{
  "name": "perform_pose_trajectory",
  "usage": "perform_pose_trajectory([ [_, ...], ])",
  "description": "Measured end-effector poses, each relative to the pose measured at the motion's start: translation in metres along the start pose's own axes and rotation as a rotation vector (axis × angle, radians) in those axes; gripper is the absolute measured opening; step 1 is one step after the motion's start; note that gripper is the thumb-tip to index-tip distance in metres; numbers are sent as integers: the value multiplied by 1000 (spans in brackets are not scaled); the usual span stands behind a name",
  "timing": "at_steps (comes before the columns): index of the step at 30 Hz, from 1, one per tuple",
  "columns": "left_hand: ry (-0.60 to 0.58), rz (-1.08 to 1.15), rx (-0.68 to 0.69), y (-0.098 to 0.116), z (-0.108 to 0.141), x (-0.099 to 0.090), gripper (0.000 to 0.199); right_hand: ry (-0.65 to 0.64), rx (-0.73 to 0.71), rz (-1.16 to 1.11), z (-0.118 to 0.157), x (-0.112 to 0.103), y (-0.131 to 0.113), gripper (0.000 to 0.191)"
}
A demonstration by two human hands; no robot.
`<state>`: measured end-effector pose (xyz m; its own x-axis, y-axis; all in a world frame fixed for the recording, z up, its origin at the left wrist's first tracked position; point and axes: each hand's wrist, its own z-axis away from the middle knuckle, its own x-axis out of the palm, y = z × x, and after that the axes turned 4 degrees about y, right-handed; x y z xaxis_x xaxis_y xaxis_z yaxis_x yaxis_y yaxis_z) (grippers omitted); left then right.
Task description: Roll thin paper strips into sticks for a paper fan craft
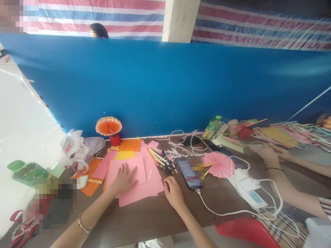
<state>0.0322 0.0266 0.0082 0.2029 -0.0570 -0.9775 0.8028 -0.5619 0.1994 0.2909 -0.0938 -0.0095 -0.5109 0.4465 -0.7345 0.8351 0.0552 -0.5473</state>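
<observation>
My left hand (125, 179) lies flat on a stack of pink paper sheets (152, 186), its fingers spread. At the right edge of the stack, my right hand (174, 194) rests with loosely curled fingers, a gap showing between thumb and forefinger and nothing visible in it. Just beyond it are black-handled scissors (168, 168), partly hidden among paper strips (158, 156). A narrow pale strip (150, 175) sits on the pink paper. Orange paper (130, 145) and a pleated pink strip (102, 168) are to the left of the stack.
A phone (189, 174) on a white cable and a pink paper fan (219, 165) lie to the right. An orange paper rosette (109, 126) stands at the back. Tape (80, 166) and a green-capped bottle (29, 173) are left. Another person's hands (269, 153) work at far right.
</observation>
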Motion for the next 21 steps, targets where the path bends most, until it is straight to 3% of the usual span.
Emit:
perform_pose_trajectory([
  [2, -70, 16, 28, 5, -6, -2, 59, -8, -25, 53, 1, 1, -2, 19],
  [5, -58, 151, -19, 7, -36, -14, 44, -16, -37, 113, 1, 2, -3, 20],
  [9, -22, 271, -178, 14, -111, -23, 33, -21, -36, 135, 2, 4, -1, 18],
  [13, 9, 304, -324, 23, -174, -10, 35, -13, -35, 136, 2, 4, 1, 17],
  [16, 29, 350, -417, 27, -195, 1, 37, -18, -21, 126, 2, 4, 1, 16],
  [21, 83, 504, -463, 37, -201, 7, 27, -11, -4, 131, 3, 5, 1, 16],
])
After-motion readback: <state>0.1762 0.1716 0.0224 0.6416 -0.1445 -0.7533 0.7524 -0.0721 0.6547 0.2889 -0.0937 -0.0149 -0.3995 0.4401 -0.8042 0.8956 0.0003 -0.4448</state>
